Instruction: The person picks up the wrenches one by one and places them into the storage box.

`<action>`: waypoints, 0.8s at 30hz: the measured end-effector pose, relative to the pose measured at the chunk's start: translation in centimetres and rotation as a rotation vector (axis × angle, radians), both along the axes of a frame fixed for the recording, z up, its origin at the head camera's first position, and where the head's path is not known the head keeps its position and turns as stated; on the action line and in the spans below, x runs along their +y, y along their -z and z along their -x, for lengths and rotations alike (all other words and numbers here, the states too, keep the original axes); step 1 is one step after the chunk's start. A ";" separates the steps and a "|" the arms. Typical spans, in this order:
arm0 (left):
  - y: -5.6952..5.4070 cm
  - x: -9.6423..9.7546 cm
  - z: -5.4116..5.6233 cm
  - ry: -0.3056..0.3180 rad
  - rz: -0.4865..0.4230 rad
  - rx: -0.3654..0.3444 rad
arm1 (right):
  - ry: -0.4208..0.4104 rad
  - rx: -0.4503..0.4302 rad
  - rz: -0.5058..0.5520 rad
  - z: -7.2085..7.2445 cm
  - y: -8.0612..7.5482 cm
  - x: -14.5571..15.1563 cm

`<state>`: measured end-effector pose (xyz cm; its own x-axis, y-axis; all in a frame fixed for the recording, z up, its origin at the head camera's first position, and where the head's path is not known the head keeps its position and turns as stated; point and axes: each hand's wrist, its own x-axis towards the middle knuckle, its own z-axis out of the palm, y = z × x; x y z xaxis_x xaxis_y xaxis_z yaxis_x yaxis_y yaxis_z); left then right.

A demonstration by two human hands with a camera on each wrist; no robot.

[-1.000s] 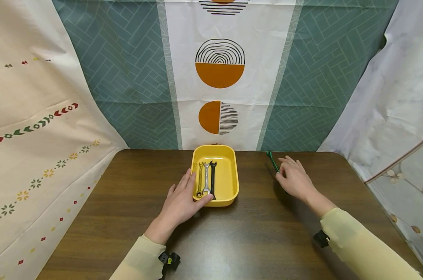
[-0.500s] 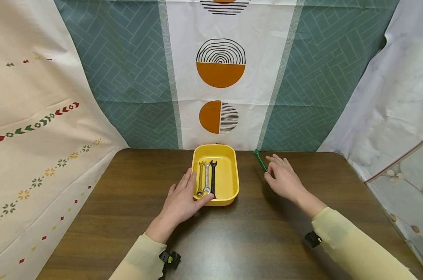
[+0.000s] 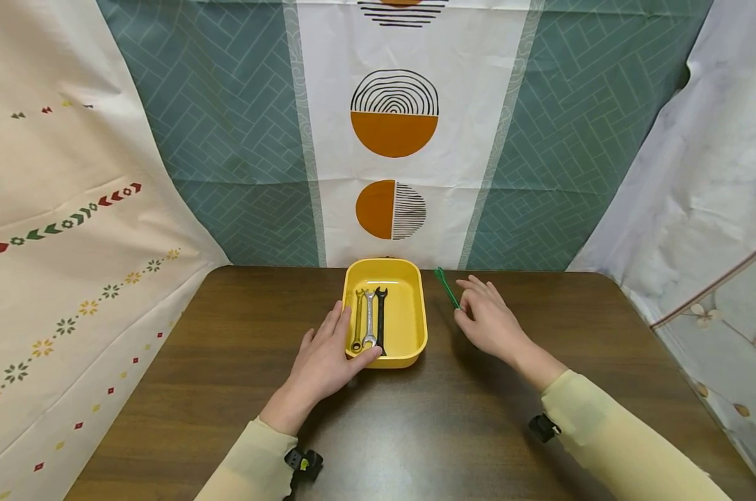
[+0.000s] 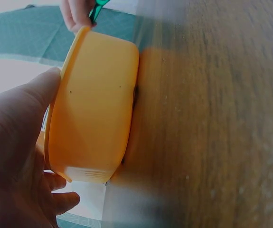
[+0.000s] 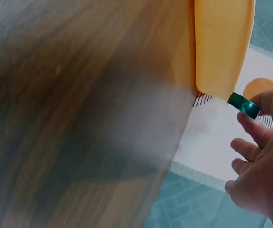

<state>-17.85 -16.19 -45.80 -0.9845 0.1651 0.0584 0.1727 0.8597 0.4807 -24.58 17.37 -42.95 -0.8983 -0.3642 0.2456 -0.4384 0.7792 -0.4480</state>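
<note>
A green wrench (image 3: 448,287) is pinched between the thumb and index finger of my right hand (image 3: 492,321), held above the table right of a yellow tray (image 3: 409,323). In the right wrist view the wrench's end (image 5: 244,105) pokes out from the fingertips. My left hand (image 3: 321,363) rests on the tray's near left corner, fingers extended along the left side and thumb across the near rim. Inside the tray's left half lie a gold wrench (image 3: 358,320), a silver wrench (image 3: 369,316) and a black wrench (image 3: 380,319), side by side. The thumb touches near the black one's lower end.
The brown wooden table (image 3: 415,431) carries the tray near its back edge. A patterned curtain (image 3: 403,160) hangs directly behind. Pale cloths (image 3: 102,209) hang at the left and right sides.
My right hand has moved left with the green wrench, closer to the tray. My left hand and the tray stay in place.
</note>
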 end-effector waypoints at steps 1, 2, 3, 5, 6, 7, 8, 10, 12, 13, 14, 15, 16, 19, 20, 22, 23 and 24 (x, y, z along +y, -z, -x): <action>0.0 0.0 0.0 0.000 0.000 0.001 | -0.002 0.000 0.001 0.0 0.0 -0.1; 0.0 0.0 0.0 0.000 -0.001 0.001 | -0.004 0.001 0.003 0.0 0.0 -0.3; 0.1 0.0 0.0 0.000 -0.001 0.001 | -0.005 0.002 0.005 0.0 0.0 -0.4; 0.1 -0.1 0.1 0.000 0.000 0.004 | -0.008 0.003 0.011 -0.1 -0.1 -0.7; 0.2 -0.1 0.1 0.000 0.000 0.004 | -0.008 0.004 0.012 -0.1 -0.1 -0.8; 0.2 -0.1 0.1 0.000 0.001 0.005 | -0.010 0.003 0.015 0.0 -0.1 -0.9; 0.2 -0.1 0.1 0.001 0.001 0.005 | -0.012 0.002 0.018 -0.1 -0.1 -1.1; 0.2 -0.1 0.1 0.002 0.003 0.009 | -0.016 0.000 0.021 0.0 -0.1 -1.3; 0.2 -0.1 0.1 0.001 0.005 0.010 | -0.019 0.000 0.025 0.0 -0.1 -1.6; 0.1 -0.1 0.1 0.001 0.006 0.011 | -0.022 0.001 0.028 0.0 -0.2 -1.7; 0.1 -0.1 0.1 0.001 0.006 0.012 | -0.024 0.003 0.029 0.1 -0.2 -1.8; 0.1 -0.1 0.1 0.000 0.007 0.013 | -0.026 0.005 0.029 0.1 -0.2 -1.9; 0.1 -0.1 0.0 -0.001 0.007 0.012 | -0.028 0.008 0.030 0.1 -0.3 -2.1; 0.1 -0.1 0.0 -0.002 0.004 0.010 | -0.032 0.008 0.032 0.1 -0.4 -2.4; 0.2 -0.1 0.0 -0.002 0.003 0.011 | -0.032 0.006 0.033 0.1 -0.4 -2.5; 0.2 0.0 0.0 -0.002 0.001 0.011 | -0.032 0.002 0.038 0.1 -0.5 -2.7; 0.2 0.0 0.1 -0.001 0.000 0.012 | -0.033 0.002 0.039 0.1 -0.5 -2.8; 0.2 0.0 0.1 -0.001 -0.001 0.012 | -0.032 0.001 0.041 0.1 -0.6 -2.9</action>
<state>-17.94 -16.20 -46.01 -0.9840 0.1637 0.0707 0.1774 0.8593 0.4797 -24.65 14.43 -42.39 -0.8860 -0.3829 0.2617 -0.4636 0.7457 -0.4786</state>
